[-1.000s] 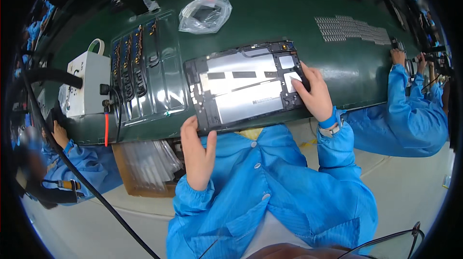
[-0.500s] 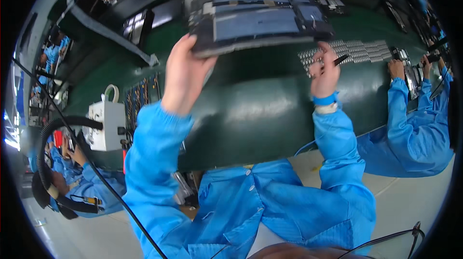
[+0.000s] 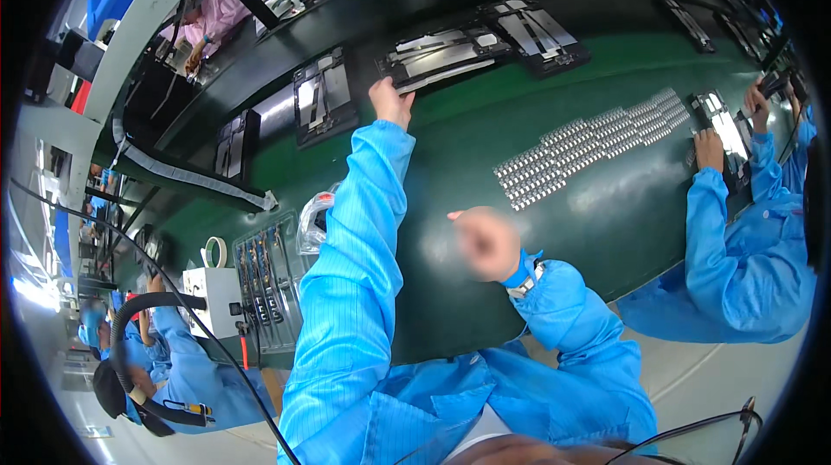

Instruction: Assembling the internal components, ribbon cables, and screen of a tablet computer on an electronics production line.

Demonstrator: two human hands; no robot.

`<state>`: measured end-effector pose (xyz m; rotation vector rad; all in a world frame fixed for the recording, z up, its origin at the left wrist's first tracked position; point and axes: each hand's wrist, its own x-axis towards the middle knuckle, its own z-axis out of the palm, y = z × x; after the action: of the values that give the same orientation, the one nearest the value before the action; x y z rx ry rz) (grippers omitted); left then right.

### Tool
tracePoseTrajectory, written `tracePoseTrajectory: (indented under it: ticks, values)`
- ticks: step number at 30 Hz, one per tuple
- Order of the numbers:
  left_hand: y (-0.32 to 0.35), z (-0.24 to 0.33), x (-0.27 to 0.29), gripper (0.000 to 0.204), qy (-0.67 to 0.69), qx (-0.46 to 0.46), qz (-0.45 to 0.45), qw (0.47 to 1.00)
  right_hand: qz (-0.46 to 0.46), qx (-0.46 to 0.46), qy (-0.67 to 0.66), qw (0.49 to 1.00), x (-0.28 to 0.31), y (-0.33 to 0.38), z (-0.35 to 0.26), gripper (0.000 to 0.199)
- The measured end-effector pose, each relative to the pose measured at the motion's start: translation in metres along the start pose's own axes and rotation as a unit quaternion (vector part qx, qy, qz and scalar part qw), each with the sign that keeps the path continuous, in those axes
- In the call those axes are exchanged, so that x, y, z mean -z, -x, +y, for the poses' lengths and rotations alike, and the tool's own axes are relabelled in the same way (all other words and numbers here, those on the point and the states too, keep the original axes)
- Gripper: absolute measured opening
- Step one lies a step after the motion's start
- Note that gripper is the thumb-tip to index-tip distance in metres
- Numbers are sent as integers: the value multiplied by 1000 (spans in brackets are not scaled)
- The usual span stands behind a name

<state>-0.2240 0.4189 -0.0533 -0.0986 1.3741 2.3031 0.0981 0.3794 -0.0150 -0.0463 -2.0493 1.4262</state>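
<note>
My left hand [image 3: 391, 104] reaches far across the green bench, its fingers closed on the near left corner of a flat electronic device housing [image 3: 446, 51]. That housing is black-framed with silver panels inside and rests at the far side of the bench. A second, similar open housing [image 3: 532, 32] lies right beside it. My right hand [image 3: 487, 244] hovers over the middle of the bench, smeared by motion. Whether anything is in its fingers does not show. A blue band circles my right wrist. Nearest to this hand is a sheet of small silver pieces in rows [image 3: 554, 158].
More housings [image 3: 325, 97] lie along the far left. A clear tray of small parts [image 3: 267, 283], a white box with a black hose [image 3: 210, 299] and a clear bag [image 3: 313, 221] stand at left. A co-worker's hand [image 3: 708, 151] works on a device at right.
The housing, held up before me by my left hand, is now down at the far side of the bench. My right hand has left its edge and come down and left, toward me.
</note>
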Motion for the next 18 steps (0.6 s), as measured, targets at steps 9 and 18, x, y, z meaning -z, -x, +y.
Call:
tracePoseTrajectory:
  ticks: [9, 18]
  values:
    - [23, 12, -18, 34, -16, -50, 219, 974, 18, -31, -20, 999, 5, -1, 2, 34]
    - [53, 95, 9, 24, -951, -16, -65, 302, 23, -22, 3, 999, -2, -2, -1, 29]
